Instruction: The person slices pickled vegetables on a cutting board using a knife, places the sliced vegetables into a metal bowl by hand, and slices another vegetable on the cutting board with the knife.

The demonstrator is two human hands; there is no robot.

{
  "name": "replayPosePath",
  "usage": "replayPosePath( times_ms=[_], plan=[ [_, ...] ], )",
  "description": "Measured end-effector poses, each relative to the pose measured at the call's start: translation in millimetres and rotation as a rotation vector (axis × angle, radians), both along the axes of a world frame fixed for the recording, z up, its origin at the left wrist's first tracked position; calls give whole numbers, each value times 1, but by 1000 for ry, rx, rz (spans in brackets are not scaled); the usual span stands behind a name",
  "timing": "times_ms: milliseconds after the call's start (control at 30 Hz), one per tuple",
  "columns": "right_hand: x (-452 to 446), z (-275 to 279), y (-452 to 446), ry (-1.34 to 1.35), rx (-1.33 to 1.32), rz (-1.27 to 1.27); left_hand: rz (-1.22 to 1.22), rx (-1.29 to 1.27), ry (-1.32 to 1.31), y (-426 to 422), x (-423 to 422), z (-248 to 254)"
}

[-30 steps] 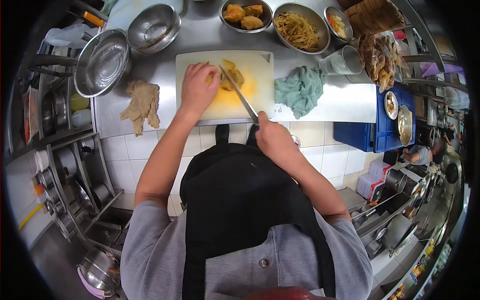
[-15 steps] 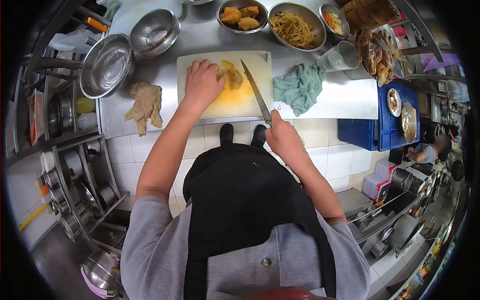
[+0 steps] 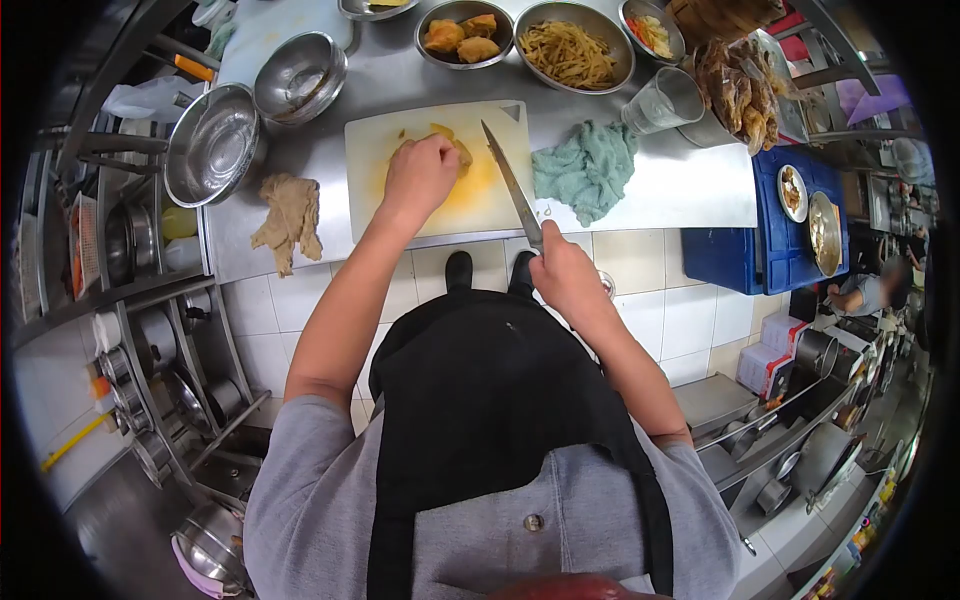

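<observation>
On the white cutting board [image 3: 368,205], yellow-brown food pieces [image 3: 462,158] lie in a patch of yellow juice. My left hand [image 3: 424,172] is over the left part of these pieces, its fingers curled down; what they hold, if anything, is hidden beneath them. My right hand [image 3: 562,262] is wrapped round the handle of a long knife [image 3: 512,185]. The blade points up and to the left over the right side of the board, apart from the food. A green cloth [image 3: 590,170] lies just right of the board.
Metal bowls [image 3: 300,78] and a colander [image 3: 212,145] stand at the left, above a brown cloth [image 3: 288,222]. Along the back are bowls of orange pieces [image 3: 460,38] and yellow strips [image 3: 568,55]. A clear container [image 3: 663,100] stands right. Another person [image 3: 862,293] is far right.
The knife has moved right, away from the food. My left hand has shifted over the pieces and its fingers have curled in. The whole view has shifted slightly.
</observation>
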State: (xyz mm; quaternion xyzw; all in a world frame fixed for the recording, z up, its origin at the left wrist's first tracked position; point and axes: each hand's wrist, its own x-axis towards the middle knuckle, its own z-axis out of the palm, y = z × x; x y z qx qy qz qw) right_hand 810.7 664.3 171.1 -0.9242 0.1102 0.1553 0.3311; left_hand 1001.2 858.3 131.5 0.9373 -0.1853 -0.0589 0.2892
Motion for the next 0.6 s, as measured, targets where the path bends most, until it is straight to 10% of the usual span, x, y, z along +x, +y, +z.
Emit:
replayPosePath(
  times_ms=[367,600],
  plan=[
    [-7,1,-14,2,-9,-15,-468,60,-246,26,28,9],
    [-1,1,-9,-4,-45,116,-262,-58,33,51,32,48]
  ],
)
